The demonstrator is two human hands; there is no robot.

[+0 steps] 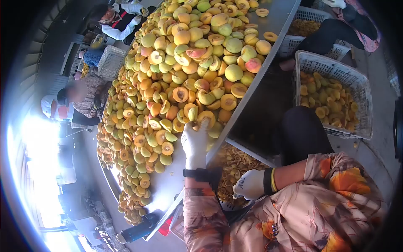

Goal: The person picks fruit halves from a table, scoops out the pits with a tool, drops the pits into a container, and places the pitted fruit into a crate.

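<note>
A big heap of yellow-green, red-blushed peaches (184,67), many of them halves, covers the metal table (268,63). My left hand (195,143), in a white glove, reaches to the heap's near edge with its fingers closed around a peach half (206,119), cut face up. Lower down, my right hand (250,185), also gloved, is curled with its knuckles up. It is above a container of brown-yellow scraps (235,164) beside the table edge. Whatever may be inside the right fingers is hidden.
To the right stands a white crate (365,96) holding peach halves (329,101); another crate (312,14) is behind it. Co-workers (84,94) sit along the far side, and another person's leg (331,35) is at upper right. A dark blue cylinder (140,231) sits by the lower table corner.
</note>
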